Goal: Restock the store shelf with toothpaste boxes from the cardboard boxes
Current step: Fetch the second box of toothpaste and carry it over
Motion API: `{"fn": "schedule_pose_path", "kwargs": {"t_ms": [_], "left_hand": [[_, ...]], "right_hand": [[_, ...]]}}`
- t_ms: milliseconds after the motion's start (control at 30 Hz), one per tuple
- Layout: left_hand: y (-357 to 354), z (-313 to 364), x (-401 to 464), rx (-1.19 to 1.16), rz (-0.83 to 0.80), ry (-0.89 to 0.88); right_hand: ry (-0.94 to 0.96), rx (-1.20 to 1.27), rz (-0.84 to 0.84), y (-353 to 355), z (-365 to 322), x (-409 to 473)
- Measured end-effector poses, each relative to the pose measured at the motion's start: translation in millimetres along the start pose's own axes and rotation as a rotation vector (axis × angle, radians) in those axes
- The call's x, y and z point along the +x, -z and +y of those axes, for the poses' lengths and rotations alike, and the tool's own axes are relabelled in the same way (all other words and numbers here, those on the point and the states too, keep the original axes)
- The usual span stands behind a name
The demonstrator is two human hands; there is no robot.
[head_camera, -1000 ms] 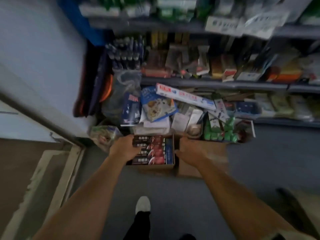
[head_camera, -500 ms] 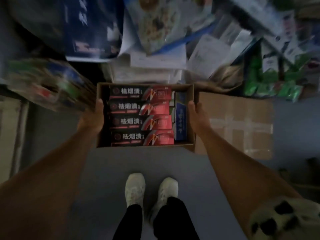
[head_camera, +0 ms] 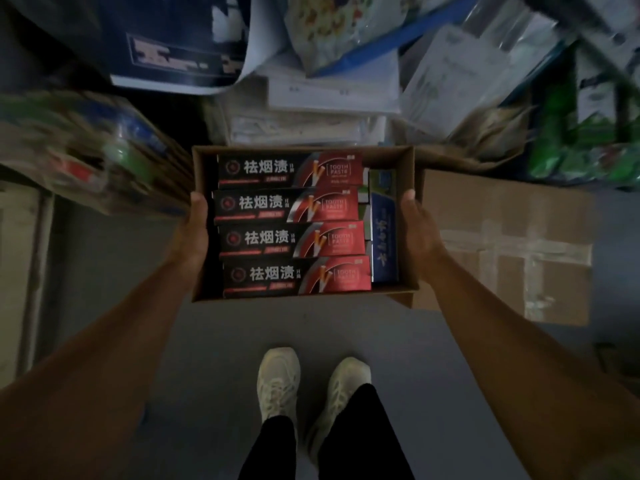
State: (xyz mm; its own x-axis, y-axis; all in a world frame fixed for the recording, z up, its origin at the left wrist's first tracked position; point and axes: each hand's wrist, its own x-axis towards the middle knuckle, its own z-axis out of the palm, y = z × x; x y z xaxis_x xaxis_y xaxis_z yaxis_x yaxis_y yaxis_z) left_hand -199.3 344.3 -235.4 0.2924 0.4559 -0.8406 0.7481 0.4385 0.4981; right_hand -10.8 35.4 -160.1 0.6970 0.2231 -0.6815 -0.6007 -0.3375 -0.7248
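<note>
An open cardboard box (head_camera: 408, 168) sits in front of me above the grey floor. Inside lie several black-and-red toothpaste boxes (head_camera: 291, 240) stacked flat, with a blue toothpaste box (head_camera: 382, 233) standing on edge along the right wall. My left hand (head_camera: 192, 233) grips the box's left wall, thumb over the rim. My right hand (head_camera: 417, 230) grips the right wall the same way. The fingers under the box are hidden.
A taped, closed cardboard box (head_camera: 509, 247) lies right of the open one. Piled goods crowd the far side: a dark blue pack (head_camera: 173, 46), white packets (head_camera: 329, 95), green packs (head_camera: 588, 140), a bagged bundle (head_camera: 86, 150). My shoes (head_camera: 311, 386) stand on the floor below.
My view dropped from the shelves down to the box. Both hands went from the box's top edge to gripping its side walls. Since half a second ago, hardly anything has shifted.
</note>
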Motion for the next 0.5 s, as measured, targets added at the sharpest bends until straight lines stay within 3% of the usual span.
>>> {"fn": "schedule_pose_path", "kwargs": {"t_ms": [100, 333, 500], "left_hand": [[-9.5, 11.1, -39.8, -0.053, -0.058, -0.015], [-28.7, 108.1, -194.7, 0.11, 0.081, -0.107], [-50.3, 197.8, -318.4, 0.131, -0.027, -0.177]], "right_hand": [[0.001, 0.046, -0.027, 8.4, -12.7, -16.0], [-0.032, 0.211, 0.005, 58.0, -91.6, -113.8], [0.012, 0.281, 0.142, 110.9, -194.2, -223.4]]}}
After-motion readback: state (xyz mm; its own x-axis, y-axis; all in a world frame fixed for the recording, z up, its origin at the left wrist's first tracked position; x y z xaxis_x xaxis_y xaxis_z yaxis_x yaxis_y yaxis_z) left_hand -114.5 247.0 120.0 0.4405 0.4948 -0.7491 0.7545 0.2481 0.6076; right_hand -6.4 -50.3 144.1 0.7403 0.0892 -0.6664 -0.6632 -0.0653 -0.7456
